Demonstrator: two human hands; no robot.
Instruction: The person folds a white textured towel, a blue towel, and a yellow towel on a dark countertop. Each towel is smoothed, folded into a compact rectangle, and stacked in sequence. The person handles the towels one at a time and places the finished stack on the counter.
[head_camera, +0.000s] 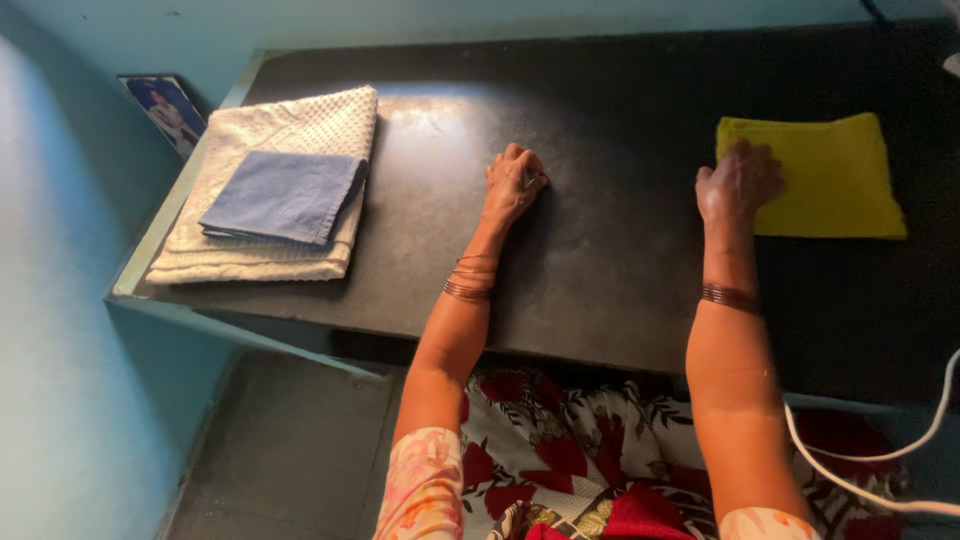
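Observation:
My left hand (514, 180) rests on the dark tabletop (600, 260) near its middle, fingers curled under, holding nothing that I can see. My right hand (738, 180) lies on the left edge of a folded yellow cloth (830, 180) at the right of the table, fingers bent and pressing on it. Thin bangles circle both wrists. At the left of the table a folded blue cloth (283, 196) sits on top of a folded white textured towel (270, 150), apart from both hands.
A teal wall runs along the left and back. A small picture (167, 110) leans in the back left corner beside the table. A white cable (880, 470) hangs at the lower right. Below the table's front edge is my red and white floral clothing.

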